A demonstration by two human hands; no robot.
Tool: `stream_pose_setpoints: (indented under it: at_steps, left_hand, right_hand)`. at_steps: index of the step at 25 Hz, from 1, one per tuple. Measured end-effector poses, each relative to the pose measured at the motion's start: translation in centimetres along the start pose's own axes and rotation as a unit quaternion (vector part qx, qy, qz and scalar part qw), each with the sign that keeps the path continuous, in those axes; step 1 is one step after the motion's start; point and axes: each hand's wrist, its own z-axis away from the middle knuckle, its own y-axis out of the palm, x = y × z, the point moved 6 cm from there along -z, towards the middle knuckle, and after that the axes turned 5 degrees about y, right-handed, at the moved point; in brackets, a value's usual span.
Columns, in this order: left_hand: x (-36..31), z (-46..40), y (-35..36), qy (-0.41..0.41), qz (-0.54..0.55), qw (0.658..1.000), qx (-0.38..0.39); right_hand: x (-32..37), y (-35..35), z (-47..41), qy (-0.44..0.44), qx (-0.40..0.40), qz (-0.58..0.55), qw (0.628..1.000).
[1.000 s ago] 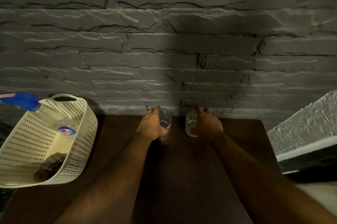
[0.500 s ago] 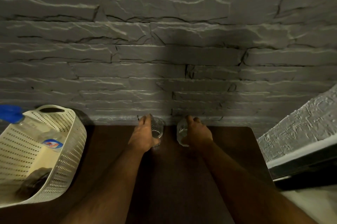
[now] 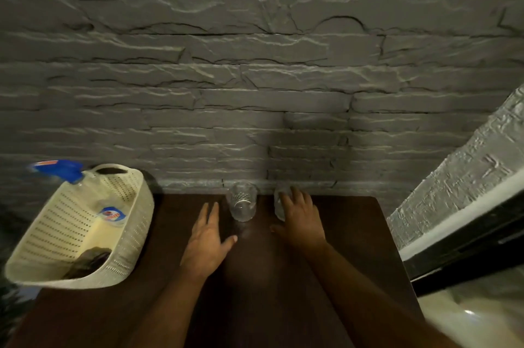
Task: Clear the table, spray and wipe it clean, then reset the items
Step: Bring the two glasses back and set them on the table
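Two clear drinking glasses stand upright at the back edge of the dark brown table (image 3: pixel 263 285). The left glass (image 3: pixel 242 201) stands free, just right of my left hand (image 3: pixel 208 240), which lies flat over the table with fingers straight. My right hand (image 3: pixel 300 220) is spread with straight fingers, and its fingertips overlap the right glass (image 3: pixel 279 203), partly hiding it. A cream perforated basket (image 3: pixel 133 214) at the left holds a spray bottle (image 3: pixel 82 186) with a blue trigger head and a dark cloth (image 3: pixel 89 261).
A grey stone wall (image 3: pixel 255 92) rises right behind the table. At the right stands a textured white ledge (image 3: pixel 459 197) over a dark frame. The basket overhangs the table's left side.
Both hands have let go of the glasses and drawn back toward me. The left hand now lies flat beside its glass; the right hand has opened against the other glass.
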Motion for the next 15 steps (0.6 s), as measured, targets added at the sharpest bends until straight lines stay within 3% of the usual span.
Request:
stream_pose_setpoints:
  at_steps: [4,8,15]
  left_hand:
    - [2.7,5.7,-3.3,-0.017,0.011,1.000,-0.018]
    - [7.0,12.6,-6.9,-0.027,0.016,0.998,-0.051]
    - [21.9,33.1,-13.5,-0.145,0.013,0.981,-0.125]
  right_hand:
    - [7.1,-0.3,4.3,-0.080,-0.047,0.003,0.996]
    - [15.2,2.1,9.7,-0.116,0.027,-0.001,0.993]
    - [33.7,8.5,23.1,-0.294,0.102,-0.027,0.950]
